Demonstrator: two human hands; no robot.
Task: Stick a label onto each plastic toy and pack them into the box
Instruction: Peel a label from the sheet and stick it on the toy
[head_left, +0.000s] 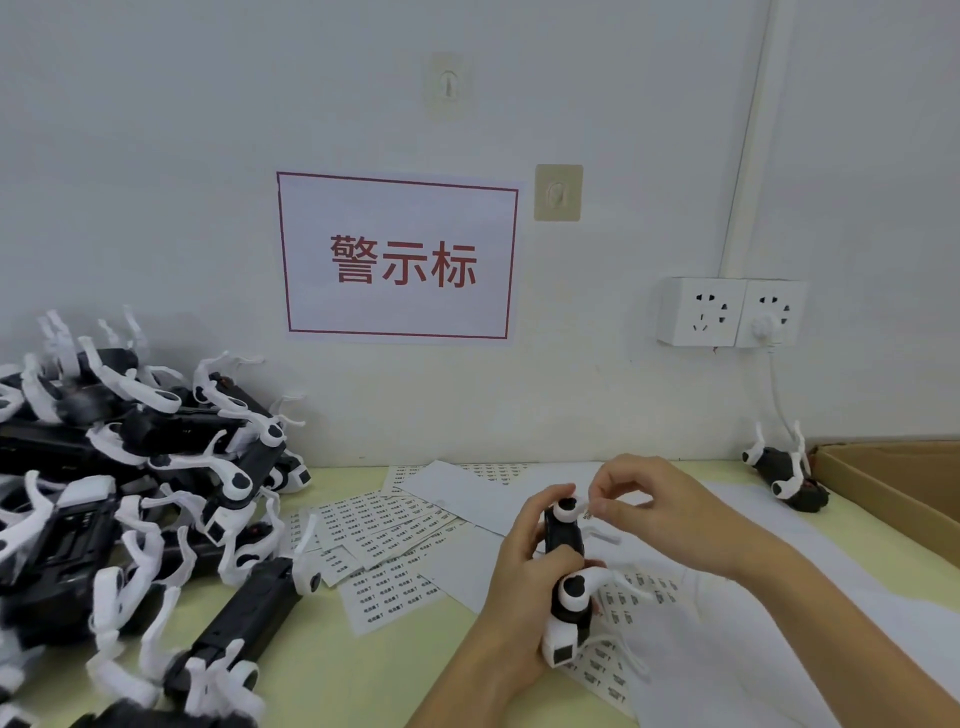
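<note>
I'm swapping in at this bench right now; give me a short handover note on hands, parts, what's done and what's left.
Left hand grips a toy upright above the label sheets.
Right hand pinches a label at the toy's top end; not pressed down yet.
Pile of toys sits at left, labelling unclear.
One toy lies by the box at right, not inside it.
Left: finish this label, pack it, work through the pile.

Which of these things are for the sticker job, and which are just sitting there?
For the job:
left hand gripping the toy
right hand pinching a label
label sheets
pile of toys
cardboard box
lone toy beside the box

Just there:
red-bordered wall sign
wall sockets
two wall hooks
</note>
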